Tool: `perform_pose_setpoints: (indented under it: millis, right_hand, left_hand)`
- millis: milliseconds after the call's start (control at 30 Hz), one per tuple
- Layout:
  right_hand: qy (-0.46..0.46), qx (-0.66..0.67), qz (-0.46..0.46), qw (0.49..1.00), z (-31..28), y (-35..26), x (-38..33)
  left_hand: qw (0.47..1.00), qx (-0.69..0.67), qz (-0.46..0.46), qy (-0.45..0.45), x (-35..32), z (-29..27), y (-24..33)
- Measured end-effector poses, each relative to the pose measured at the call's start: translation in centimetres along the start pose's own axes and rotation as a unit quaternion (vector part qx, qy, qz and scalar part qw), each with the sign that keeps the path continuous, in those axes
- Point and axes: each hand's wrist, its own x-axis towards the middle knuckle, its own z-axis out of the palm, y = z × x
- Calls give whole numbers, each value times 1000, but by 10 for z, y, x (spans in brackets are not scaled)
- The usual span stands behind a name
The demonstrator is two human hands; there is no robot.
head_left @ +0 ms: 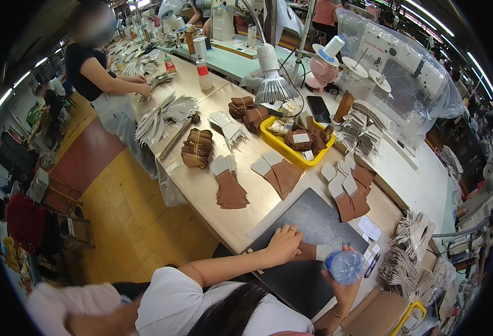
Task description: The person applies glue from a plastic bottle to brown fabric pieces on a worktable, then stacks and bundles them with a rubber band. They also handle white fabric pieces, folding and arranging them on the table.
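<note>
My left hand (283,245), with rings on its fingers, is closed at the left end of a brown leather piece (306,252) with a pale grey tip. Its fingertips are partly hidden. This piece lies on a black board (308,219) at the table's near edge. My right hand (344,291) is wrapped round a clear plastic bottle (344,266) with blue on it, held above the board's right part. Beyond the board lie fanned brown pieces with pale tips: one stack (231,187) to the left, another (280,175) in the middle, more (349,193) to the right.
A yellow basket (291,155) holds bundled brown pieces. A lamp (280,89) hangs over the table near a phone (318,109) and a pink fan (322,73). Paper slips and a pen (372,265) lie by my right hand. Another person (98,73) stands at the far left.
</note>
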Motion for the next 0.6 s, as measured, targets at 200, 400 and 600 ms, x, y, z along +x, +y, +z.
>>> perform_pose_setpoints:
  millis: [200,400,600]
  right_hand:
    - [-5,-29,-8,1000,-1,-2,0]
    - [-4,-25,-5,1000,-2,-2,1]
    - [4,15,0,1000,-2,3,1]
  left_hand:
    - [1000,-18,2,-6,-1,2,0]
    - [996,-91,24,-1,-2,9,-6]
    - [976,-206,-46,-48,1,1,-3]
